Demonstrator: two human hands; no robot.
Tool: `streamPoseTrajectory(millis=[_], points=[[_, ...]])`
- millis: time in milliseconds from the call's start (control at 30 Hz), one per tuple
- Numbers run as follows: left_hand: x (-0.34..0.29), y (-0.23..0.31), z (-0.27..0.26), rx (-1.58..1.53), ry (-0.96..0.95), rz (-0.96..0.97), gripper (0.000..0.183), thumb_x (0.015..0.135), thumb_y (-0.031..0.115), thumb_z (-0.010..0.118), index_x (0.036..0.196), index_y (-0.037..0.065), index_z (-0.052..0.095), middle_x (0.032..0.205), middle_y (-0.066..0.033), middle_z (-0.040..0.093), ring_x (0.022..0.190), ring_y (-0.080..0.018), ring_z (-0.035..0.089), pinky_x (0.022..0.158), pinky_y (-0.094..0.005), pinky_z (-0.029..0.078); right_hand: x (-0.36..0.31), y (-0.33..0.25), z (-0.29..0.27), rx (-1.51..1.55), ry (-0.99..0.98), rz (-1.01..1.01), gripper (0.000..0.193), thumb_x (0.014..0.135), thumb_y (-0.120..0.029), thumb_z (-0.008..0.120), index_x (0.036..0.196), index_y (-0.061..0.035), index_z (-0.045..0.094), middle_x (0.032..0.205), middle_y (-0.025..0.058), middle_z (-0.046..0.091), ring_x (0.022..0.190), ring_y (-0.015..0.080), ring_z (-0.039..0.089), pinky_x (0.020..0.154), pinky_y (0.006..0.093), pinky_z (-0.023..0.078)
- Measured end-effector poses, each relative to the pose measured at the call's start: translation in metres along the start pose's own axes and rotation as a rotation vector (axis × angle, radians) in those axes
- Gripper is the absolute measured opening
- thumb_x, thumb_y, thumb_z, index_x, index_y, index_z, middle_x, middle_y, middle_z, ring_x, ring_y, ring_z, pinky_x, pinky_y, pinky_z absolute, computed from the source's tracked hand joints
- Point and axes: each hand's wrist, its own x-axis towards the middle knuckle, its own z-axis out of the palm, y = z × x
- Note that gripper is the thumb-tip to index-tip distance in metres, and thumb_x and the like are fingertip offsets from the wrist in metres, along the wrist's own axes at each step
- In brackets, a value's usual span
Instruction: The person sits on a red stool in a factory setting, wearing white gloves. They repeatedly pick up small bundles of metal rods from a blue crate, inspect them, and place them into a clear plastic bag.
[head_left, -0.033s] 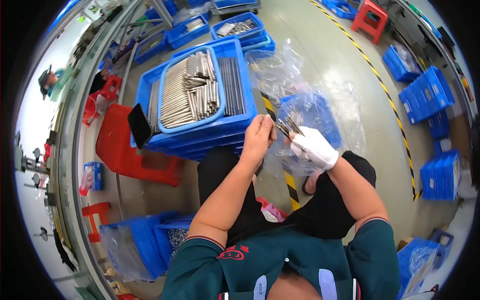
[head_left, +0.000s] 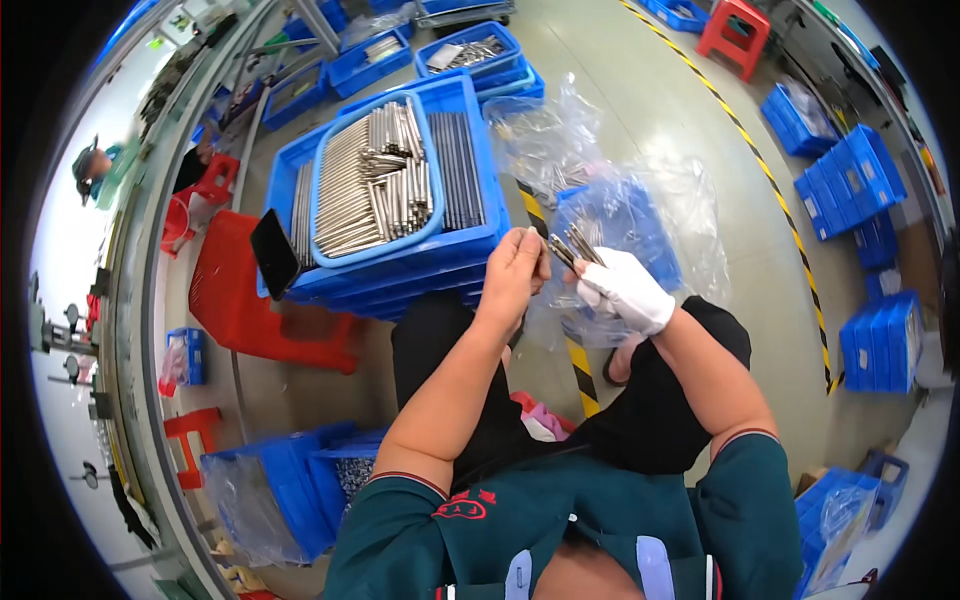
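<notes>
Above my knees, my gloved right hand (head_left: 627, 290) is closed around a small bunch of metal rods (head_left: 577, 246), their ends fanned out toward the left. Close beside them is my bare left hand (head_left: 515, 272), its fingers curled and pinched together. What those fingers hold, if anything, is hidden. Ahead and to the left, a light-blue-rimmed basket (head_left: 436, 180) full of shiny metal rods (head_left: 350, 190) rests on a stack of blue crates (head_left: 480, 100). Darker rods (head_left: 458, 170) lie in the top crate beside the basket.
A phone (head_left: 275, 252) leans at the crate's left corner. Clear plastic bags (head_left: 690, 220) cover a blue bin (head_left: 640, 230) beyond my right hand. A red stool (head_left: 250, 290) stands left. Blue crates (head_left: 880, 340) line the right side, past striped floor tape (head_left: 790, 210).
The view has shifted slightly, so the basket and crates appear a little further left. Both hands keep nearly the same pose, and the rods remain in my right hand.
</notes>
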Motion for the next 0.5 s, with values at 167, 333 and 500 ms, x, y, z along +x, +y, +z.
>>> streamPoseTrajectory(millis=[167, 333, 500], points=[[0.0019, 0.0058, -0.0022, -0.259, -0.065, -0.138, 0.022, 0.097, 0.028, 0.048, 0.089, 0.008, 0.052, 0.065, -0.0032, 0.051, 0.045, -0.0081, 0.036, 0.044, -0.022, 0.03, 0.0025, 0.0, -0.0041, -0.055, 0.002, -0.025, 0.024, 0.089, -0.027, 0.059, 0.087, -0.0037, 0.06, 0.061, -0.0039, 0.049, 0.05, 0.0039, 0.039, 0.045, 0.0214, 0.03], [0.0022, 0.0018, -0.0054, -0.384, -0.093, -0.176, 0.021, 0.097, 0.024, 0.049, 0.089, 0.006, 0.056, 0.066, -0.0029, 0.052, 0.047, -0.0081, 0.038, 0.046, -0.0223, 0.032, 0.0032, 0.001, -0.0053, -0.087, -0.002, -0.032, 0.021, 0.087, -0.026, 0.059, 0.085, -0.0044, 0.061, 0.062, -0.0034, 0.05, 0.053, 0.0051, 0.041, 0.048, 0.0222, 0.032], [0.0017, 0.0058, -0.007, -0.4, -0.101, -0.209, 0.017, 0.095, 0.021, 0.053, 0.087, 0.006, 0.053, 0.064, -0.0027, 0.052, 0.048, -0.0095, 0.039, 0.047, -0.0238, 0.034, 0.0061, 0.0034, -0.0079, -0.25, 0.069, -0.088, 0.024, 0.087, -0.027, 0.059, 0.085, -0.0034, 0.06, 0.064, -0.0004, 0.052, 0.058, 0.0088, 0.045, 0.052, 0.0253, 0.036]])
